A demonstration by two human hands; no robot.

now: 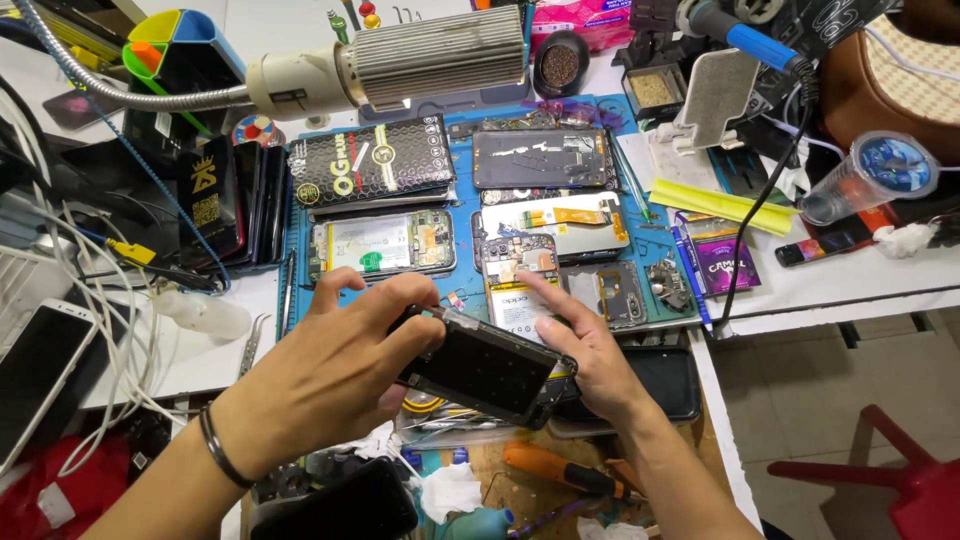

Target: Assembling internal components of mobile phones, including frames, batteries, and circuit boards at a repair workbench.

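Observation:
My left hand and my right hand both grip a black phone panel, tilted above the near edge of the blue work mat. The left hand's fingers curl over its upper left corner, where a bit of clear film sticks up. The right hand holds the lower right end, with its forefinger stretched along the top edge. Just behind the panel lies an opened phone with a white battery.
Several opened phones and parts lie on the mat, with a black packet at its back. A desk lamp hangs over them. Tweezers, white cables, a screwdriver, a clear cup and a red stool surround the spot.

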